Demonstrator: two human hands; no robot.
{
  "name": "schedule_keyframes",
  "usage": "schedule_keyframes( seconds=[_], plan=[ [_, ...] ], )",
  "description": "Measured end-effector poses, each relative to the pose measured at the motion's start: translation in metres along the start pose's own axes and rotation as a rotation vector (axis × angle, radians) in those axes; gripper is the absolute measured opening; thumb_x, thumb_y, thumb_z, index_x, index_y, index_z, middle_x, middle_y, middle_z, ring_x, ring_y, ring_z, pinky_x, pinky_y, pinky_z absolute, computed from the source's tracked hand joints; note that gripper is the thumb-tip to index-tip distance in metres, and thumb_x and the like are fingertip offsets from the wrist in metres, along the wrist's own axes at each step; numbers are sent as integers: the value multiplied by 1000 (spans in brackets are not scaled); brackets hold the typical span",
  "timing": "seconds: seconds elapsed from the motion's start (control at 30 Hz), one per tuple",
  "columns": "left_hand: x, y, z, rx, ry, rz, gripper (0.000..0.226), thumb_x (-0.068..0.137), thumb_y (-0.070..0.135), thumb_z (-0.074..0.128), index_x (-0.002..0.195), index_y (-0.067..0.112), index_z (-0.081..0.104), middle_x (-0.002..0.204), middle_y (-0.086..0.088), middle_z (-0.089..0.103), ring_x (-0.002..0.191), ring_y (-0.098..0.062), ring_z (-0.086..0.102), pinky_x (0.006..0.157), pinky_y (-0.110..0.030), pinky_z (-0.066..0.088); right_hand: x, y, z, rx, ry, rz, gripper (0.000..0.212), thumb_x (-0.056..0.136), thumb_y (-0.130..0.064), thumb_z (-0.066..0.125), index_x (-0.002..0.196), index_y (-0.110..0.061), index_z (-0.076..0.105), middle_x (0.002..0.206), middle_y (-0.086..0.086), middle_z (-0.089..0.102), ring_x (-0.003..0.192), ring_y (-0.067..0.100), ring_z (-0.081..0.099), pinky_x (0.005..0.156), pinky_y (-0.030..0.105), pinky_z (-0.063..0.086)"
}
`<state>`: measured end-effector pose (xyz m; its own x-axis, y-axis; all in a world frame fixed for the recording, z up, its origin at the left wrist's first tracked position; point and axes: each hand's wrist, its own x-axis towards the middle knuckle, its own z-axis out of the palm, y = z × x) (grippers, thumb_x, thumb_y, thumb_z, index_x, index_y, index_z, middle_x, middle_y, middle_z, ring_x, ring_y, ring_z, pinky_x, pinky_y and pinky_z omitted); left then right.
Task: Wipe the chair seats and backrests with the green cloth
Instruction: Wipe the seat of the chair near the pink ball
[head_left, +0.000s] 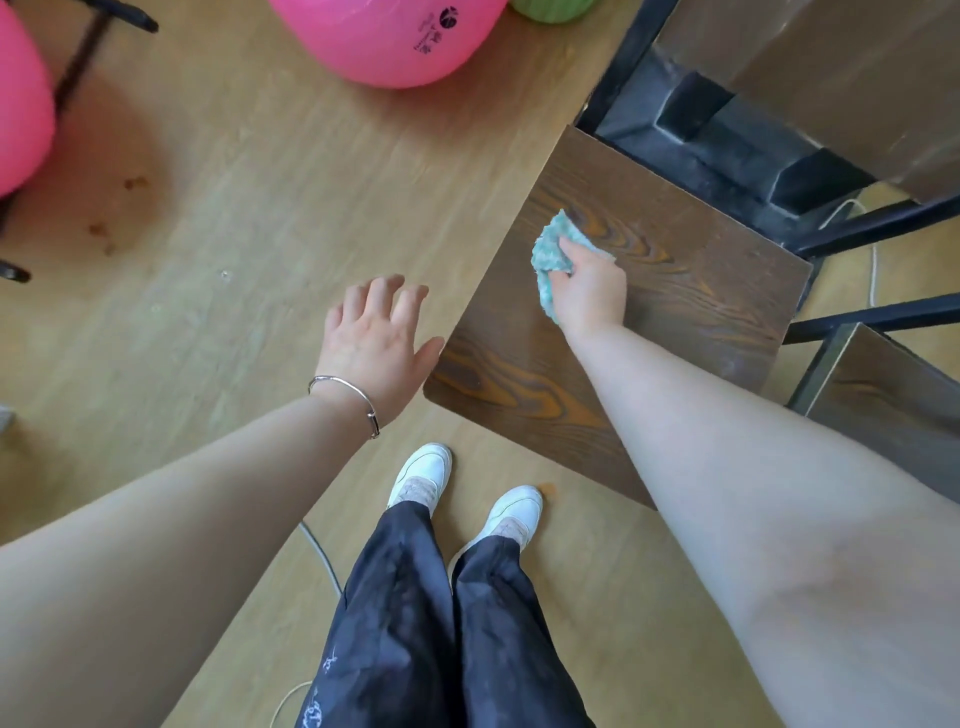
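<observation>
A dark wood-grain chair seat (675, 312) stands in front of me, right of centre. My right hand (592, 291) grips the bunched green cloth (550, 254) and holds it down on the seat's far left part. My left hand (376, 335) hovers over the floor just left of the seat's edge, fingers spread and holding nothing; a thin bracelet circles its wrist. The chair's backrest is not clearly in view.
A second wooden chair seat (893, 410) shows at the right edge, with black metal frame bars (878, 312) between. A large pink ball (384, 41) lies at the top, another pink ball (21, 104) at the left. A white cable (322, 556) runs across the floor near my feet.
</observation>
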<state>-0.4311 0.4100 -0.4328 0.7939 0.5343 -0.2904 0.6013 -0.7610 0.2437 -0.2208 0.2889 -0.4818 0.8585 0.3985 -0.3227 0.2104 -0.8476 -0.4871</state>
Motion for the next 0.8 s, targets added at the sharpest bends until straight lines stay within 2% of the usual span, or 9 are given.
schedule_keyframes(
  seconds=[0.07, 0.13, 0.2, 0.3, 0.37, 0.5, 0.6, 0.67, 0.8],
  plan=[
    [-3, -4, -1, -18, -2, -4, 57, 90, 49, 51, 138, 21, 43, 141, -7, 41, 125, -36, 36, 100, -48, 34, -5, -14, 13, -1, -95, -118, 41, 95, -9, 54, 134, -20, 60, 135, 6, 56, 119, 21, 53, 98, 16, 37],
    [-6, -9, -2, -38, 4, -19, 58, 89, 51, 50, 138, 21, 43, 141, -7, 41, 126, -35, 36, 101, -48, 33, -19, -22, 23, -12, -198, -270, 39, 92, -5, 55, 128, -17, 65, 123, 8, 59, 110, 21, 56, 87, 11, 34],
    [-8, -13, -3, -48, 6, -37, 59, 89, 52, 49, 139, 21, 43, 142, -7, 41, 127, -35, 35, 101, -48, 32, -36, -23, 31, -54, -282, -420, 37, 90, -1, 56, 122, -14, 69, 109, 9, 61, 100, 22, 58, 80, 11, 31],
    [-12, -19, -5, -64, 17, -57, 60, 88, 53, 47, 138, 20, 43, 142, -7, 41, 127, -35, 35, 100, -48, 32, -61, -16, 34, -63, -383, -532, 37, 89, 0, 57, 120, -15, 70, 91, 1, 50, 85, 13, 49, 77, 11, 30],
    [-14, -20, -6, -74, 28, -54, 60, 88, 54, 47, 138, 20, 44, 141, -8, 42, 127, -35, 36, 100, -48, 33, -70, -10, 34, -87, -434, -597, 38, 88, -1, 57, 121, -17, 70, 88, 1, 49, 82, 11, 46, 77, 14, 33],
    [-14, -21, -6, -61, 35, -28, 59, 89, 52, 51, 137, 18, 45, 141, -8, 42, 127, -36, 36, 100, -49, 32, -85, 2, 34, -129, -601, -646, 32, 89, -17, 58, 118, -21, 70, 92, 2, 55, 79, 13, 47, 78, 31, 47],
    [-11, -15, -6, -48, 28, -17, 59, 89, 52, 51, 137, 19, 44, 142, -8, 42, 127, -36, 36, 100, -49, 32, -95, 19, 28, -226, -660, -779, 44, 86, -7, 63, 123, -32, 67, 93, -1, 53, 79, 18, 52, 70, 34, 48],
    [-9, -8, -6, -33, 15, 8, 58, 90, 52, 51, 137, 19, 44, 142, -8, 41, 127, -36, 36, 100, -50, 32, -100, 33, 22, -243, -668, -863, 49, 80, -1, 66, 121, -28, 69, 88, 3, 54, 72, 24, 54, 62, 33, 48],
    [-5, 12, -6, -25, -15, 63, 58, 91, 52, 51, 138, 18, 43, 143, -8, 40, 129, -36, 35, 101, -51, 32, -112, 66, 7, -240, -667, -943, 44, 75, 2, 72, 112, -21, 74, 80, 5, 53, 64, 27, 55, 50, 30, 45]
  ],
)
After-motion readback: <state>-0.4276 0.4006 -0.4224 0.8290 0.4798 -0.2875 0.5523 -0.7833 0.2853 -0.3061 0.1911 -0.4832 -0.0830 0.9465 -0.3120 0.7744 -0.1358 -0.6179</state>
